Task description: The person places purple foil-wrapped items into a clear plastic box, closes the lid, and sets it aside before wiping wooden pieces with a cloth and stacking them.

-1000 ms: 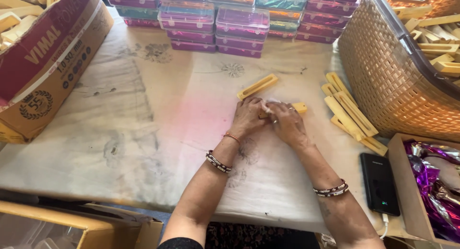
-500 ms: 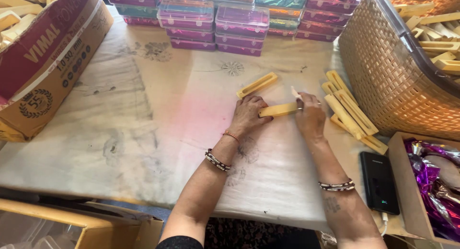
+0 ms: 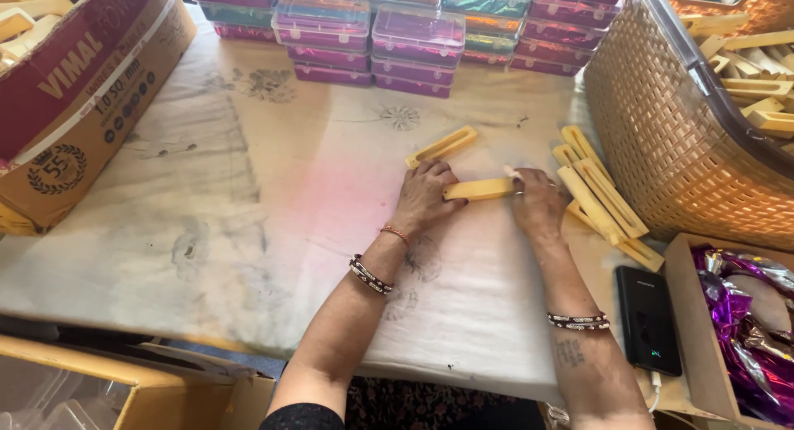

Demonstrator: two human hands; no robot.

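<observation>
Near the table's [image 3: 248,256] middle, the left hand [image 3: 423,200] and right hand [image 3: 536,203] each closed a grip on opposite ends of a flat yellow strip [image 3: 480,189], seemingly light and stiff.

Flat yellow bar [image 3: 480,189], lying level on cloth, held at both ends.

1. This looks like a small packing workshop, likely a home-run one.
2. The tabletop [image 3: 248,231] is covered with a stained, worn cloth.
3. Stacks of clear-lidded pink plastic boxes [image 3: 405,41] line its far edge.
4. A woven basket [image 3: 662,149] and a cardboard carton [image 3: 83,124] hold many identical yellow pieces.
5. A box of shiny purple foil [image 3: 736,314] sits at the right.
</observation>
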